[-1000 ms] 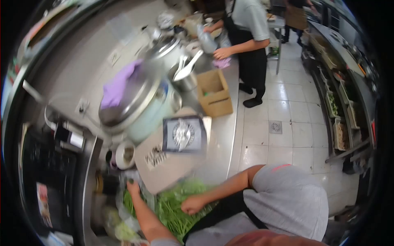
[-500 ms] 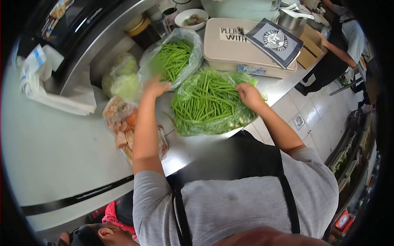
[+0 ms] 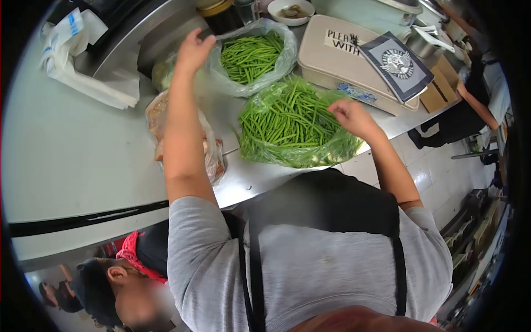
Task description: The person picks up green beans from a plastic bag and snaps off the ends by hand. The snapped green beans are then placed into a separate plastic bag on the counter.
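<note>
A clear plastic bag spilling over with green beans [image 3: 287,124] lies open at the near counter edge. At its right side is my right hand [image 3: 354,117], fingers curled and pinched together over the beans; what they hold, if anything, is hidden. Beyond it stands a second open plastic bag [image 3: 285,69] with more green beans [image 3: 246,55]. My left hand [image 3: 194,51] hovers just left of that second bag, fingers apart and nothing visible in it. Under my left forearm lies a clear bag of orange and pinkish pieces [image 3: 213,157], partly covered.
Right of the bags, a lidded beige container [image 3: 326,58] carries a dark booklet [image 3: 397,66]. A white bowl [image 3: 290,12] and jar [image 3: 217,16] stand behind. White plastic wrapping [image 3: 83,61] lies left. One person [image 3: 105,288] is lower left; another person [image 3: 478,94] stands right.
My left hand has moved up and left, away from the front of the far bean bag. My right hand stays at the near bag, its fingers more pinched. The whole view has shifted.
</note>
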`<state>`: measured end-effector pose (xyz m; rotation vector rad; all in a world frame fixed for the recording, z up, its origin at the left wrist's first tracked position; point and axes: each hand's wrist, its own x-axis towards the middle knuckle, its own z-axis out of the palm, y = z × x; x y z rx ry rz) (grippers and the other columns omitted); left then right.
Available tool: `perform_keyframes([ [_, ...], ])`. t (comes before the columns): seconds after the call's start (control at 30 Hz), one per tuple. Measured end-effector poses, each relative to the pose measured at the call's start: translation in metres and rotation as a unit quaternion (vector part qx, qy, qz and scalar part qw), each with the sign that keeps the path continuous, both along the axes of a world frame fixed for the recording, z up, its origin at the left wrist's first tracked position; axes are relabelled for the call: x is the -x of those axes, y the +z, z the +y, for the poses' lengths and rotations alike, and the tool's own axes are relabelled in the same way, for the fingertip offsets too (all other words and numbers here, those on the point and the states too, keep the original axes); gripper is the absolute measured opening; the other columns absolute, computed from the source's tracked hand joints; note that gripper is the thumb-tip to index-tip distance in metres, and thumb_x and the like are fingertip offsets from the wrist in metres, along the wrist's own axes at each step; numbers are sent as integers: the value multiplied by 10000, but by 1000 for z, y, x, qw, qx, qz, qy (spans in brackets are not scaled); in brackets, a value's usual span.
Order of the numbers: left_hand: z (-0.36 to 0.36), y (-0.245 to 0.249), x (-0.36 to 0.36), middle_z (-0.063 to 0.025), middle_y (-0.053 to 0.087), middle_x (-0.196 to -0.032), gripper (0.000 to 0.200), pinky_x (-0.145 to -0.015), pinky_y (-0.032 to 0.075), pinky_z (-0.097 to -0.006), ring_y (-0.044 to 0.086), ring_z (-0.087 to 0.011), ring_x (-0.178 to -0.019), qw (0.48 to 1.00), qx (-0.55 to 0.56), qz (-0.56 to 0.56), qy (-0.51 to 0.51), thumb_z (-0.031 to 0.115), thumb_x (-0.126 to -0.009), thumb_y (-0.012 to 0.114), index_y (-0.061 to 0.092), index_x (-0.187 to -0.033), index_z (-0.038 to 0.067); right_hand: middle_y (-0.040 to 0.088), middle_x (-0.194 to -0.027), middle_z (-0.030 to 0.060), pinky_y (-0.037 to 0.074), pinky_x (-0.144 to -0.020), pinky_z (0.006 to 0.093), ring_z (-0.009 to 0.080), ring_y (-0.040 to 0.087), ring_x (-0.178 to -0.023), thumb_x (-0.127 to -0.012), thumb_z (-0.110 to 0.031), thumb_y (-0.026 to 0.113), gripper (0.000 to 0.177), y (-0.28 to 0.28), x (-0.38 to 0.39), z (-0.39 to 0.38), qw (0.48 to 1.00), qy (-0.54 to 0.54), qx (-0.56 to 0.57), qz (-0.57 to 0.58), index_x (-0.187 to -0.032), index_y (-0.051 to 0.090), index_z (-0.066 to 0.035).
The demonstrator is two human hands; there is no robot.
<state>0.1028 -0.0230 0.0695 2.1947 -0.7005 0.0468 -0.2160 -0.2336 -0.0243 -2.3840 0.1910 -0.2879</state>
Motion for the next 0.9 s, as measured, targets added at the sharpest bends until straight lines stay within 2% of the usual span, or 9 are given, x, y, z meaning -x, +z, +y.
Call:
perform_keyframes([
  [0.07,13,20,39,-176,548,-875,394,-710,416,-340,538,-259,-821,997,51,32,40,285,-731,555,506,-1012,14,551,-734,90,419,-591,260,172,532,-619,-720,-15,458,159,-7,5,-16,996,-43,-37,-65,-848,548,-42],
  [0.17,45,-50,50,-72,564,-647,264,-497,406,-281,529,-155,-535,999,-26,38,17,250,-773,488,542,-831,-2,512,-702,37,413,-571,222,117,511,-611,-750,-16,444,134,-12,28,-49,910,-132,-387,-65,-859,517,-44],
  [0.23,60,-106,78,-172,581,-726,288,-636,440,-368,571,-306,-691,951,-294,-82,52,285,-758,469,553,-855,28,479,-689,6,408,-563,203,91,495,-614,-766,-18,434,122,-9,39,-61,894,-170,-412,-42,-866,498,-49],
  [0.27,65,-123,90,-181,583,-786,327,-694,435,-376,560,-330,-781,940,-331,24,80,337,-746,475,564,-852,42,462,-683,-9,406,-559,194,78,487,-616,-774,-20,430,116,-7,43,-69,886,-188,-422,-34,-869,488,-52],
  [0.3,69,-135,105,-181,581,-813,326,-703,429,-383,556,-327,-795,928,-357,38,96,341,-727,510,571,-830,38,472,-685,5,408,-545,216,90,481,-597,-760,-22,444,93,-18,44,-80,895,-180,-407,-20,-833,499,-42],
  [0.43,67,-153,133,-174,581,-822,311,-692,430,-391,553,-320,-793,916,-358,63,172,325,-705,545,579,-819,37,509,-674,87,421,-553,262,172,505,-577,-717,-38,488,89,-5,22,-66,970,-210,-30,-117,-798,521,-24],
  [0.63,64,-153,123,-143,586,-679,192,-594,440,-373,567,-295,-649,955,-255,21,149,223,-706,538,571,-737,36,570,-724,114,442,-617,359,286,552,-684,-726,-168,505,127,18,-21,-9,992,56,7,-117,-764,568,-64],
  [0.73,51,-134,134,-133,578,-633,176,-561,438,-346,565,-262,-593,983,-137,41,114,202,-707,543,564,-717,28,582,-742,135,449,-624,368,292,561,-719,-697,-257,534,227,-2,-38,-6,961,-23,150,229,-752,594,-45],
  [0.9,3,-113,175,-129,572,-695,156,-573,436,-317,559,-233,-624,983,-115,50,-135,156,-716,567,553,-778,13,589,-750,137,457,-555,394,275,576,-678,-634,-242,579,199,-39,-43,0,946,-31,188,264,-706,609,-60],
])
